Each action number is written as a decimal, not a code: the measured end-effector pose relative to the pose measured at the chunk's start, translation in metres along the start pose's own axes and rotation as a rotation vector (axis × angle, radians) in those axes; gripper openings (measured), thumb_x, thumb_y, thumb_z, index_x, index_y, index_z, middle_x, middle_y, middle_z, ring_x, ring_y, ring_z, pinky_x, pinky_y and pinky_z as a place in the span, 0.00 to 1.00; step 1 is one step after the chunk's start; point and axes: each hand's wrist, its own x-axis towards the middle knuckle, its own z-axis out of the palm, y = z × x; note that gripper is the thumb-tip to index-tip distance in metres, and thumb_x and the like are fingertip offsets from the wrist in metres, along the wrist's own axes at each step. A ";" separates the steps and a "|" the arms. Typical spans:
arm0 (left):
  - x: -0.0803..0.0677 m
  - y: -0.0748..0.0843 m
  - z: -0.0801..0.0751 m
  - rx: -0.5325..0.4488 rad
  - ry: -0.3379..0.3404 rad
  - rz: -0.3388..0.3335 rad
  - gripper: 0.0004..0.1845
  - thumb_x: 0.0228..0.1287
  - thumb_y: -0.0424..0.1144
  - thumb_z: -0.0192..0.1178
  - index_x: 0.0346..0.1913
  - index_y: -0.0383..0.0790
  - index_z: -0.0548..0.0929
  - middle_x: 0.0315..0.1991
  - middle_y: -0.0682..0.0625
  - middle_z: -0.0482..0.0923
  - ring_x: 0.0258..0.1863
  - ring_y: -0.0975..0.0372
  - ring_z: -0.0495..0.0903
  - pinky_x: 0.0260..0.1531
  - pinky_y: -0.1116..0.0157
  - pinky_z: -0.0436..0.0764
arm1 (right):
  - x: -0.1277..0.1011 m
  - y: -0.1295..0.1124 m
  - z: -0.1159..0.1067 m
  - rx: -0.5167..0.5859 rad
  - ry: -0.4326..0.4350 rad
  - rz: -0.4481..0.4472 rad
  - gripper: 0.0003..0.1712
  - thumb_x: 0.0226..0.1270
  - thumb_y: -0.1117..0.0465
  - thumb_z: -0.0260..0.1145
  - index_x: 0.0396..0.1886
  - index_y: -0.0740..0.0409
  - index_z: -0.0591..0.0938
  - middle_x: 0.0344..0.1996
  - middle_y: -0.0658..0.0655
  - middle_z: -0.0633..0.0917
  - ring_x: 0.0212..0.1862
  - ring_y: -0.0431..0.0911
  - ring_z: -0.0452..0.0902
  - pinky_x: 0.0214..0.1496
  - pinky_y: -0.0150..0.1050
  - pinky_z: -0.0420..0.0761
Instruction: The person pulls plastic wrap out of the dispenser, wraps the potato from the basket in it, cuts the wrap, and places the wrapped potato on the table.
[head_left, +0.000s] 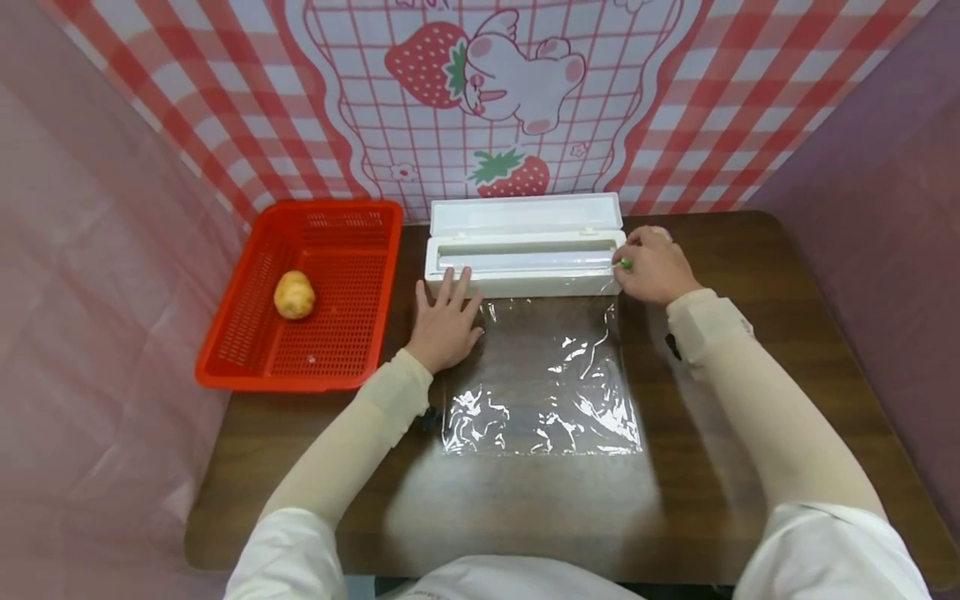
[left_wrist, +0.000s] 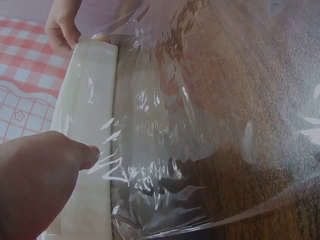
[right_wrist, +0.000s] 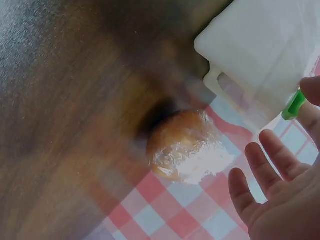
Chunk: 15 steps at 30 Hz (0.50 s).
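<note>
The left hand (head_left: 444, 323) presses flat on the dispenser (head_left: 525, 250); the right hand (head_left: 652, 267) pinches the green cutter (head_left: 625, 263). If the box slips, the cling film (head_left: 542, 375) may tear crooked.

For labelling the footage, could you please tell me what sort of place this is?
Probably a staged food-wrapping station: a wooden table screened by a strawberry-print cloth, with a cling-film dispenser and a potato in a red basket.

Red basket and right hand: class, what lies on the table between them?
In the head view, between the red basket and the right hand lie the left hand and the white cling-film dispenser, with the film sheet pulled out below it.
</note>
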 end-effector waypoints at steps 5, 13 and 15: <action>-0.001 0.001 -0.001 -0.012 -0.013 0.003 0.37 0.74 0.58 0.52 0.79 0.48 0.59 0.82 0.43 0.31 0.79 0.44 0.32 0.68 0.30 0.40 | -0.007 0.002 -0.001 0.036 0.035 -0.002 0.15 0.63 0.63 0.60 0.46 0.62 0.87 0.57 0.67 0.72 0.62 0.63 0.63 0.54 0.65 0.69; -0.001 0.002 -0.002 -0.036 -0.004 -0.008 0.28 0.73 0.55 0.56 0.69 0.44 0.76 0.82 0.42 0.32 0.79 0.44 0.33 0.68 0.30 0.43 | -0.009 0.004 0.011 0.036 0.181 -0.140 0.13 0.64 0.64 0.65 0.46 0.63 0.88 0.54 0.69 0.74 0.61 0.64 0.65 0.60 0.63 0.68; -0.001 0.003 -0.002 -0.036 -0.007 -0.009 0.26 0.73 0.54 0.56 0.66 0.44 0.78 0.82 0.42 0.32 0.79 0.44 0.33 0.68 0.30 0.43 | -0.011 0.005 0.012 0.026 0.182 -0.133 0.11 0.66 0.62 0.69 0.44 0.62 0.89 0.53 0.68 0.75 0.60 0.63 0.65 0.57 0.62 0.69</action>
